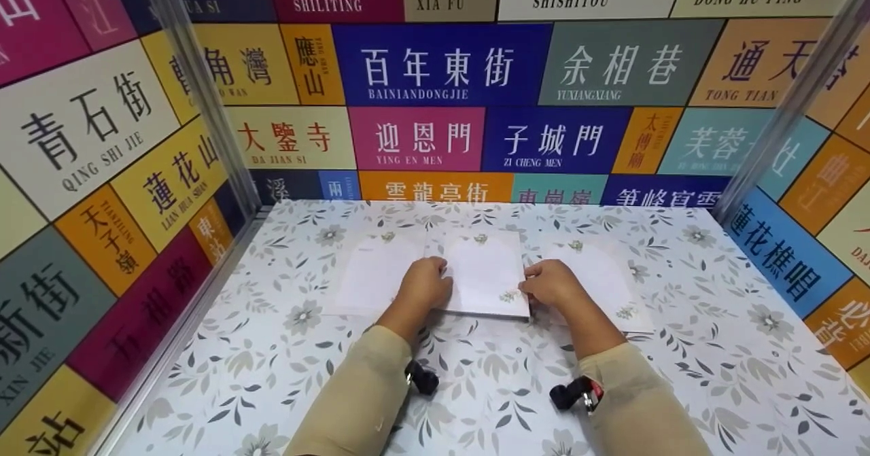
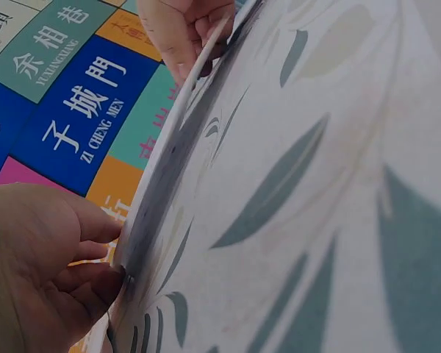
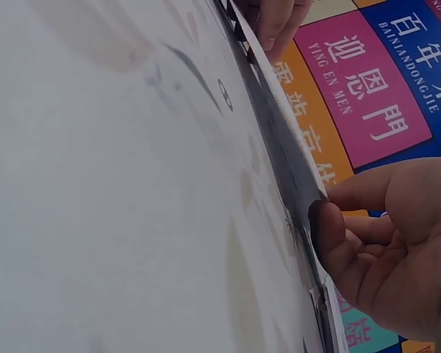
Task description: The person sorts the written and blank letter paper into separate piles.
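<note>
Three pale sheets of stationery paper with small printed leaf sprigs lie side by side in the head view. My left hand point(image 1: 425, 285) pinches the left edge of the middle sheet point(image 1: 484, 272). On the opposite edge, my right hand point(image 1: 554, 283) pinches it between thumb and fingers. A dark gap shows under its near edge in both wrist views, so that edge is a little off the table. The left sheet point(image 1: 374, 272) is partly covered by my left hand, and the right sheet point(image 1: 605, 279) by my right hand and wrist.
A white tablecloth point(image 1: 476, 388) with grey leaves and flowers lies under the sheets. Colourful panels with Chinese place names point(image 1: 442, 65) stand behind and at both sides. Clear upright posts point(image 1: 211, 96) mark the corners. Small black devices point(image 1: 425, 380) are strapped to the wrists.
</note>
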Demonstrator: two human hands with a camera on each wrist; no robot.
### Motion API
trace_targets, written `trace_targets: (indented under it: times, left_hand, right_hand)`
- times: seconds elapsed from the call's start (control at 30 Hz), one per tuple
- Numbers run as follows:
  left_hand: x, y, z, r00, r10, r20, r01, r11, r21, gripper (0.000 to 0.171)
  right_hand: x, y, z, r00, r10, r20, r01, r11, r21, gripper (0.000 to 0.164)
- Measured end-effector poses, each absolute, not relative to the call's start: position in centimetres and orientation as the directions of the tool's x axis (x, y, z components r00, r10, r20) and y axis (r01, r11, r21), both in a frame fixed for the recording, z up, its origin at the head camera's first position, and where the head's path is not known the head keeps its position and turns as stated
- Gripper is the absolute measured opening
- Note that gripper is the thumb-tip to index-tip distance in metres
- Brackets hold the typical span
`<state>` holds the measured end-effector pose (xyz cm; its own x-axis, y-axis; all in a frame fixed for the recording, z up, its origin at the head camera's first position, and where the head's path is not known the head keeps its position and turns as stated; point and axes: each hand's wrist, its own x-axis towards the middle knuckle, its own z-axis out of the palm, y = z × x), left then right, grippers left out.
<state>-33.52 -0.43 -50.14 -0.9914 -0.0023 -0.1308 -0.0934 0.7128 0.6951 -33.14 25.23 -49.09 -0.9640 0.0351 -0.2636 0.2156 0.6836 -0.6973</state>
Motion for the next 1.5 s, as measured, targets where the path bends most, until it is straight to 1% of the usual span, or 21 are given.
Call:
trace_targets:
  times: [0.17, 0.23, 0.37, 0.47, 0.57, 0.67, 0.8, 1.0, 1.17, 1.33, 1.5]
  left_hand:
    - [-33.5, -0.6, -50.3, -0.994, 0.003, -0.107, -0.073, 0.704, 0.706, 0.046]
    - [-33.5, -0.6, -50.4, -0.995, 0.004, -0.095, -0.066, 0.697, 0.714, 0.048]
    - [-33.5, -0.6, -50.5, -0.998, -0.003, -0.059, -0.044, 0.691, 0.721, 0.049]
    - [-33.6, -0.5, -50.5, -0.999, -0.018, -0.049, -0.049, 0.656, 0.753, 0.048]
    - [-33.6, -0.1, -50.4, -0.998, -0.04, -0.047, -0.062, 0.591, 0.804, 0.047]
    - [-33.6, 0.4, -50.5, -0.999, -0.042, 0.001, -0.022, 0.543, 0.839, 0.047]
    - [-33.6, 1.4, -50.7, -0.996, -0.02, 0.093, 0.071, 0.483, 0.873, 0.048]
    - [-33.6, 3.4, -51.0, -0.987, -0.03, 0.159, 0.132, 0.418, 0.899, 0.047]
    - [-33.6, 5.9, -51.1, -0.987, -0.003, 0.158, 0.147, 0.353, 0.924, 0.045]
    - [-33.5, 8.7, -51.0, -0.994, 0.032, 0.109, 0.113, 0.311, 0.944, 0.045]
    - [-33.0, 10.9, -50.8, -0.994, 0.096, 0.054, 0.078, 0.265, 0.961, 0.047]
  right_hand:
    - [-33.3, 25.1, -49.1, -0.954, 0.053, -0.293, 0.249, 0.683, -0.686, 0.048]
    - [-33.2, 25.1, -49.1, -0.959, 0.043, -0.282, 0.232, 0.692, -0.684, 0.048]
    - [-33.1, 25.1, -49.1, -0.96, 0.038, -0.276, 0.23, 0.666, -0.709, 0.049]
    - [-32.9, 25.3, -49.1, -0.959, 0.042, -0.279, 0.243, 0.628, -0.739, 0.05]
    - [-32.8, 25.7, -48.9, -0.969, 0.033, -0.246, 0.209, 0.641, -0.739, 0.05]
    - [-32.8, 26.4, -48.8, -0.983, 0.021, -0.18, 0.148, 0.661, -0.736, 0.05]
    - [-32.6, 27.7, -48.5, -0.993, 0.016, -0.113, 0.095, 0.672, -0.734, 0.051]
    - [-31.9, 30.3, -48.2, -0.997, 0.038, -0.073, 0.079, 0.687, -0.723, 0.052]
    - [-31.1, 33.4, -48.0, -0.994, 0.073, -0.079, 0.107, 0.686, -0.72, 0.053]
    - [-30.4, 36.1, -47.8, -0.989, 0.109, -0.098, 0.146, 0.673, -0.725, 0.054]
    - [-29.9, 38.0, -47.6, -0.985, 0.125, -0.115, 0.17, 0.67, -0.723, 0.054]
